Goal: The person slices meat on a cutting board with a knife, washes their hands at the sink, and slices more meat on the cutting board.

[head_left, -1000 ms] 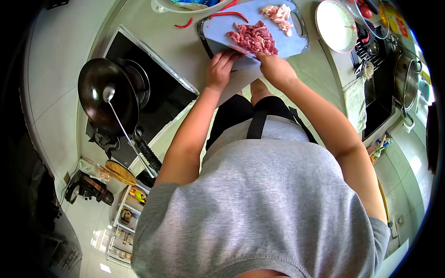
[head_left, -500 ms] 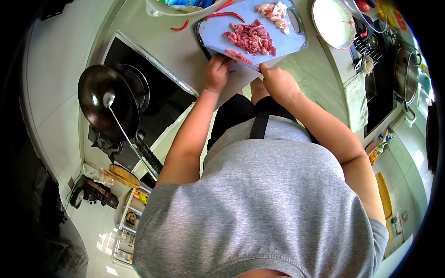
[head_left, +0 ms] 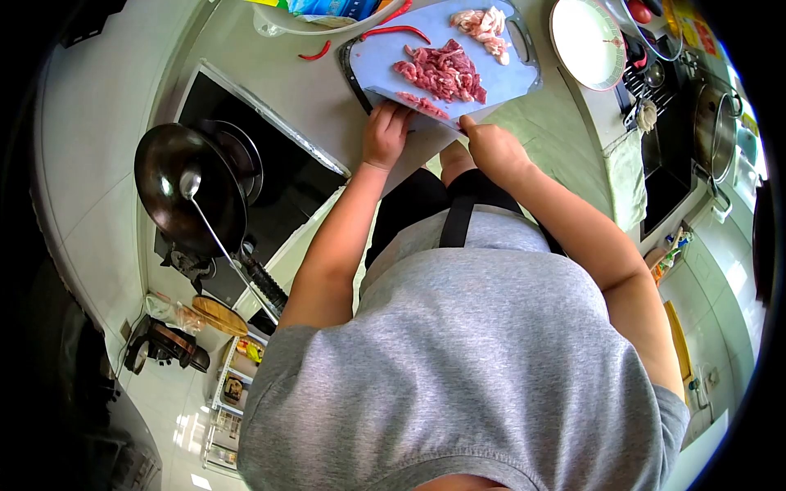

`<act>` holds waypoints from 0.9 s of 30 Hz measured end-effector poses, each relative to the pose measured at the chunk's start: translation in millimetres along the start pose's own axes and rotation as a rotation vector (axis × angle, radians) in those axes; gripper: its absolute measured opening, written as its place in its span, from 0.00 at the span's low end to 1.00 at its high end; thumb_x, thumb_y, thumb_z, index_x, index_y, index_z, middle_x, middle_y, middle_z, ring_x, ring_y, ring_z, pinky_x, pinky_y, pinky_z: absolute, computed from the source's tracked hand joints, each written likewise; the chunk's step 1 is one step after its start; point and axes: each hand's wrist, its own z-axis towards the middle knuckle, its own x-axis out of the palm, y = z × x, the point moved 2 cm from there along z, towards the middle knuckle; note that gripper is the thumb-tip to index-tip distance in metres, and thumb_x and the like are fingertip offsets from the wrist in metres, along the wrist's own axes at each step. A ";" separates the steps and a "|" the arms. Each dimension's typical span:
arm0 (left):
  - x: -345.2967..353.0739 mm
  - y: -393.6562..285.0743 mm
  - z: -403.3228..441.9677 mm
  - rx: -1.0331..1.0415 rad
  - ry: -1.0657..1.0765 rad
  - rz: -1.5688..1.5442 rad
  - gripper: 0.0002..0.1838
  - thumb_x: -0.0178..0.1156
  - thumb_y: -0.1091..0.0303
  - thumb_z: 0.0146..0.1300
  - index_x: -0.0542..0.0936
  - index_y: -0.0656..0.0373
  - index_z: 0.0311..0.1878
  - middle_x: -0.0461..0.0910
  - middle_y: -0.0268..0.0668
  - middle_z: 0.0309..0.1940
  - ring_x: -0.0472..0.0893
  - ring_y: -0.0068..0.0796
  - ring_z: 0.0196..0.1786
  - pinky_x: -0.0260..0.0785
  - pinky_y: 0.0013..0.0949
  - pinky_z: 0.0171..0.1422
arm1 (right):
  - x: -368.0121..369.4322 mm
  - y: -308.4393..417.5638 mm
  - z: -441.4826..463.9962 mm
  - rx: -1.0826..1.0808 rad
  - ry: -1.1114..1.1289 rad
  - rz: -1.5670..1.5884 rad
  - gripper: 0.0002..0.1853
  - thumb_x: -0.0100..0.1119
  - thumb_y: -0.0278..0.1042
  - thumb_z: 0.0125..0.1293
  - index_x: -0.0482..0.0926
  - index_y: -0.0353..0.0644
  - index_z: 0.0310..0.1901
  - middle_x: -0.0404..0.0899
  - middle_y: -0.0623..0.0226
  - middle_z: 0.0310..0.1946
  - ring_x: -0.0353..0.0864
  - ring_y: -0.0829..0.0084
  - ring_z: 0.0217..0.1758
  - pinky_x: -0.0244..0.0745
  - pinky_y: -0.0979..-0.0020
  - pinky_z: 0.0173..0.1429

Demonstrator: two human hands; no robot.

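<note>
My right hand [head_left: 497, 153] is closed round the handle of a kitchen knife [head_left: 409, 108], at the near edge of a blue-grey cutting board [head_left: 372, 65]. The blade slants up to the left across that edge. Just beyond it lie thin cut strips of red meat [head_left: 423, 105]. My left hand [head_left: 385, 137] is at the near side of the blade with its fingers together and bent; the fingertips and whatever they press on are hidden. Farther up the board is a heap of sliced red meat [head_left: 446, 72], with pale fatty pieces [head_left: 483, 31] at the upper right.
Red chillies [head_left: 395, 31] lie at the board's upper left, another chilli [head_left: 315, 51] on the counter. A white bowl [head_left: 585, 45] stands right. On the left, a wok [head_left: 184, 213] holding a long ladle [head_left: 190, 185] sits over the black stovetop [head_left: 286, 155].
The knife blade has tipped so more of its flat side shows, and the meat strip beside it looks more cut up. Both hands have barely moved.
</note>
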 end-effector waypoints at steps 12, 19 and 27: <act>4.9 4.3 3.3 -0.065 0.026 -0.081 0.10 0.64 0.77 0.57 0.85 0.57 0.42 0.82 0.40 0.43 0.81 0.44 0.45 0.76 0.43 0.51 | 14.0 38.6 78.2 -0.177 -0.144 0.056 0.14 0.48 0.27 0.69 0.73 0.37 0.55 0.84 0.45 0.39 0.85 0.45 0.44 0.79 0.48 0.47; 7.3 8.0 -1.6 -0.028 0.042 -0.007 0.11 0.64 0.77 0.57 0.86 0.56 0.43 0.82 0.39 0.45 0.81 0.44 0.47 0.76 0.42 0.53 | 20.2 -13.2 19.3 -0.043 -0.041 -0.007 0.15 0.50 0.28 0.68 0.73 0.36 0.55 0.84 0.46 0.39 0.85 0.46 0.46 0.79 0.49 0.46; 0.7 0.2 -4.0 -0.022 0.058 -0.102 0.06 0.65 0.76 0.63 0.85 0.62 0.43 0.85 0.38 0.43 0.85 0.40 0.46 0.78 0.38 0.50 | -0.1 25.4 79.0 -0.279 -0.191 0.008 0.14 0.49 0.29 0.68 0.78 0.41 0.53 0.85 0.49 0.41 0.85 0.49 0.49 0.80 0.51 0.52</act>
